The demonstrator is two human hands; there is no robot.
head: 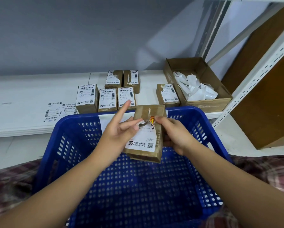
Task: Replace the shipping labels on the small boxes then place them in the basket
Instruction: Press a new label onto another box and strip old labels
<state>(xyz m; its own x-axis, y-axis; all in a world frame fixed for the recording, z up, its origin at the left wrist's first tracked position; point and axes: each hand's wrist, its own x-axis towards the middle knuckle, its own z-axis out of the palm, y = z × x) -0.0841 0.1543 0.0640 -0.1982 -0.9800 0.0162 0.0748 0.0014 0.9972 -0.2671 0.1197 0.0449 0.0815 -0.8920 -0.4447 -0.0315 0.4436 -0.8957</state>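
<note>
A small brown box [148,112] is held above the blue basket [208,139]. Its white shipping label [141,139] is partly peeled, the top edge lifted off the cardboard. My left hand [120,130] pinches that loose top edge with thumb and middle finger, the index finger pointing up. My right hand [175,132] grips the box from its right side, thumb on the top near a small red sticker. Several more labelled small boxes [107,99] stand on the white shelf [23,99] behind the basket. New labels [55,111] lie flat to their left.
An open cardboard carton [208,102] with crumpled white label scraps sits at the shelf's right end. A white perforated rack post [259,76] and a brown board [266,96] stand to the right. A plaid cloth [9,186] lies under the basket.
</note>
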